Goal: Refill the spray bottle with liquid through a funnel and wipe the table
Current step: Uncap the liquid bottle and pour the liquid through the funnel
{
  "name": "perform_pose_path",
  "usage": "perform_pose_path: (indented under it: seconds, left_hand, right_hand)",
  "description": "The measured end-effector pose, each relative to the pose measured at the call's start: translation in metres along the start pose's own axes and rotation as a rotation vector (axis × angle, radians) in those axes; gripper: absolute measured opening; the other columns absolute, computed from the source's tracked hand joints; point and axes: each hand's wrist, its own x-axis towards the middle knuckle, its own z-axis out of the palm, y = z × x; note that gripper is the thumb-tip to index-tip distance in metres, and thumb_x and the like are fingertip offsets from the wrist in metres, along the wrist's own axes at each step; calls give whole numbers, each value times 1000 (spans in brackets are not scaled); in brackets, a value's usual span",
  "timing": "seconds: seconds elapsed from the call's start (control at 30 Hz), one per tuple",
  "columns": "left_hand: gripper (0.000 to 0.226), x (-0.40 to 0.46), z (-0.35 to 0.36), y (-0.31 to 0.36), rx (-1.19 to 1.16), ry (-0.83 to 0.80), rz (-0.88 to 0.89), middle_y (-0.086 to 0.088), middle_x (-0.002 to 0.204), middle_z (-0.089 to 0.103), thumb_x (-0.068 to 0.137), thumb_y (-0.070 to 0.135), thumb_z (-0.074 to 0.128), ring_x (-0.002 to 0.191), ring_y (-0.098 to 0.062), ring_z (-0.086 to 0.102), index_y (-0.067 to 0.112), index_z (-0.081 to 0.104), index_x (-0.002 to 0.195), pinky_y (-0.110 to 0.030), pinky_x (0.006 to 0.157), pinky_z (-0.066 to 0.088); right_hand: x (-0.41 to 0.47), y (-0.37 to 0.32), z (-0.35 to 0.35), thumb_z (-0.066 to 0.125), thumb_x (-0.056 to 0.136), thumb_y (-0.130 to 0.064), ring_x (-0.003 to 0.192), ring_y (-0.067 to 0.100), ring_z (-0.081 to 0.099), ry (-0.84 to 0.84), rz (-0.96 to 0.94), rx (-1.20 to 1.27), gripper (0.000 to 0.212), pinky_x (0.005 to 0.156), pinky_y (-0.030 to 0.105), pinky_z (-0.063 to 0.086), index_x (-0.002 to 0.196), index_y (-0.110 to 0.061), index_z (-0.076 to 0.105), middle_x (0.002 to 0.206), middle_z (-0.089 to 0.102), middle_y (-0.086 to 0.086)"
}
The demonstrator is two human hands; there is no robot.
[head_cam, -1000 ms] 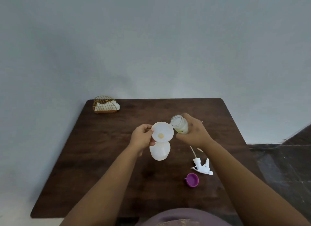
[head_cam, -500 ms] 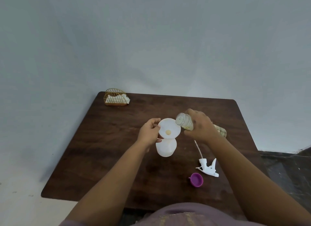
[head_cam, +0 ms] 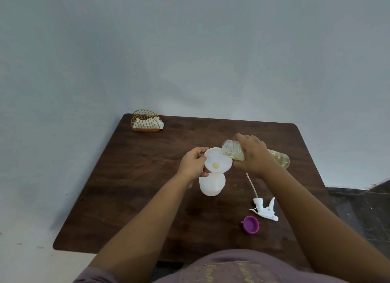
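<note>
A white funnel (head_cam: pixel 218 162) sits in the neck of the white spray bottle (head_cam: pixel 212 183), which stands mid-table. My left hand (head_cam: pixel 193 164) pinches the funnel's left rim. My right hand (head_cam: pixel 252 154) grips a clear bottle of pale yellow liquid (head_cam: pixel 233 151), tipped nearly level with its open mouth over the funnel's right edge. A small yellow pool shows at the funnel's centre. The bottle's far end (head_cam: pixel 281 159) sticks out past my hand.
The white spray trigger head (head_cam: pixel 264 209) with its dip tube lies right of the spray bottle. A purple cap (head_cam: pixel 250 224) rests near it, toward the front edge. A gold wire holder with white napkins (head_cam: pixel 146 122) stands at the table's (head_cam: pixel 130 198) far left corner.
My right hand has tipped the clear bottle further, from tilted upright to nearly level, over the funnel. The view has shifted, so the table sits further right in frame.
</note>
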Motion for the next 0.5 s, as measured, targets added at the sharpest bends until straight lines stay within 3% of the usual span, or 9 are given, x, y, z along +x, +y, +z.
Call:
perform_pose_path:
  seconds: [0.23, 0.5]
  left_hand:
    - [29, 3, -3, -1, -24, -27, -13, 6, 97, 62, 99, 9, 46, 75, -15, 64, 19, 61, 122, -28, 62, 59]
    - [28, 5, -5, -1, 0, -43, -12, 1, 107, 64, 99, 10, 49, 81, -17, 67, 18, 62, 123, -27, 61, 59]
  right_hand:
    - [4, 0, 3, 72, 68, -46, 81, 20, 51, 14, 14, -26, 46, 72, 34, 39, 96, -16, 51, 85, 57, -2]
    - [4, -3, 2, 73, 67, -47, 82, 20, 51, 27, 19, -47, 46, 73, 36, 42, 95, -17, 51, 86, 57, -2]
